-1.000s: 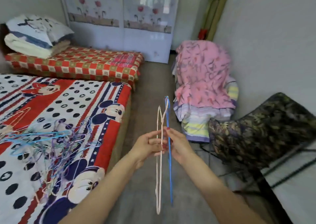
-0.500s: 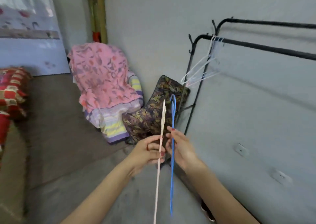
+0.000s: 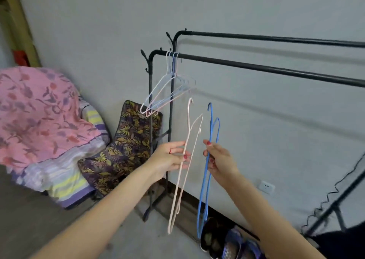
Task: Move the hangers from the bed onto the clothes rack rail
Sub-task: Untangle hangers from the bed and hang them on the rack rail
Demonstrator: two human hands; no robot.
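A grey wall (image 3: 256,7) fills the background, and a black clothes rack (image 3: 150,140) stands in front of it with two parallel rails; the nearer rail (image 3: 256,66) slopes down to the right. At the left, a pile of folded bedding (image 3: 39,120) sits under a pink flowered cover, with a dark leaf-patterned cushion (image 3: 122,150) leaning between it and the rack's end post. Shoes (image 3: 227,243) lie on the floor by the rack's foot.

Several pale wire hangers (image 3: 167,94) already hang by their hooks at the left end of the nearer rail, bunched together and tilted. Below them and apart from the rail, the left hand (image 3: 169,158) pinches a pink hanger (image 3: 183,160) between thumb and fingers, held edge-on with its hook pointing up. Just beside it, the right hand (image 3: 219,160) curls its fingers around a blue hanger (image 3: 205,179), also upright, hook uppermost. The two hangers are near each other but not touching, both well below the rail.
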